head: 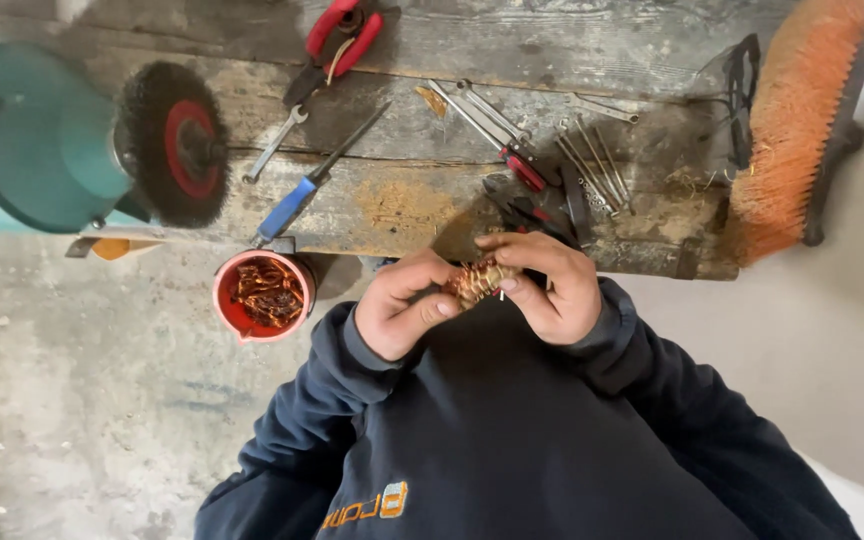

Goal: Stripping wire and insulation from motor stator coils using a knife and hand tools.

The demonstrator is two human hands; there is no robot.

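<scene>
Person wore a dark navy sweatshirt with ribbed cuffs; small orange-and-grey chest marking sat at 7 o'clock.

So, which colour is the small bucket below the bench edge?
Red, the bucket holds copper-coloured wire scraps; clear in the head view.

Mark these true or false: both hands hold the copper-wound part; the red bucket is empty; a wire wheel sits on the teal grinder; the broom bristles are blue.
1. Both the left hand and the right hand hold the copper-wound part: true.
2. The red bucket is empty: false, it holds tangled copper wire.
3. A wire wheel sits on the teal grinder: true.
4. The broom bristles are blue: false, orange.
</scene>
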